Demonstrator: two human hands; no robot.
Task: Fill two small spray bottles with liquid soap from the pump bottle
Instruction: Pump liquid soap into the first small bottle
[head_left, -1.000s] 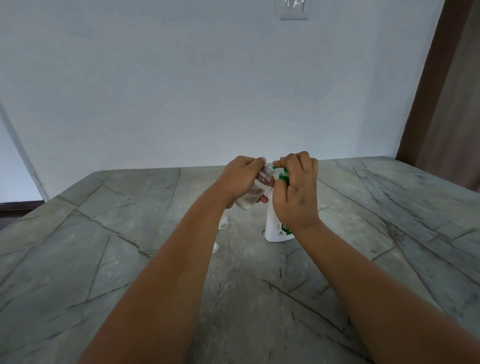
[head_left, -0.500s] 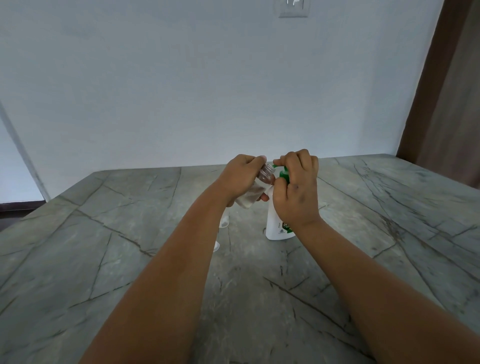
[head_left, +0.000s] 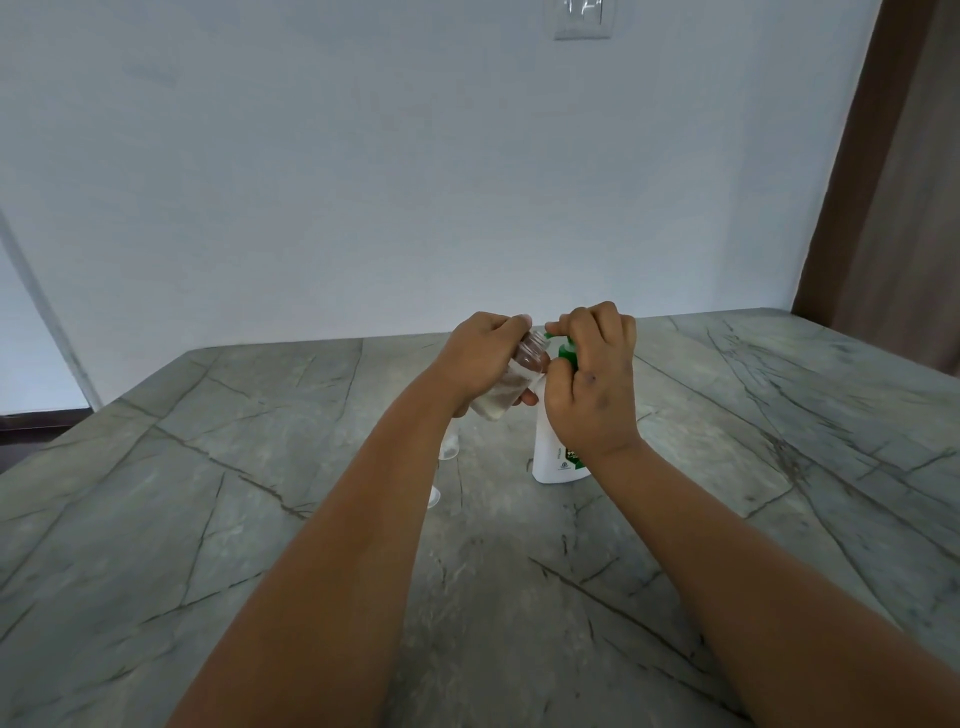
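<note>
my left hand (head_left: 480, 358) has its grip curled round a small clear bottle (head_left: 511, 382), tilted with its open neck up against the green pump (head_left: 565, 352). my right hand (head_left: 595, 374) has its grip curled over that pump on the white soap bottle (head_left: 553, 452), which stands on the grey tabletop (head_left: 260, 493) toward its far edge. two small clear pieces (head_left: 449, 447) sit beside my left forearm.

A grey-green stone surface (head_left: 779, 441) with dark veins meets a plain pale wall (head_left: 363, 182). A switch plate (head_left: 582, 21) sits high up; brown wood panel (head_left: 893, 182) stands beyond the right corner.
</note>
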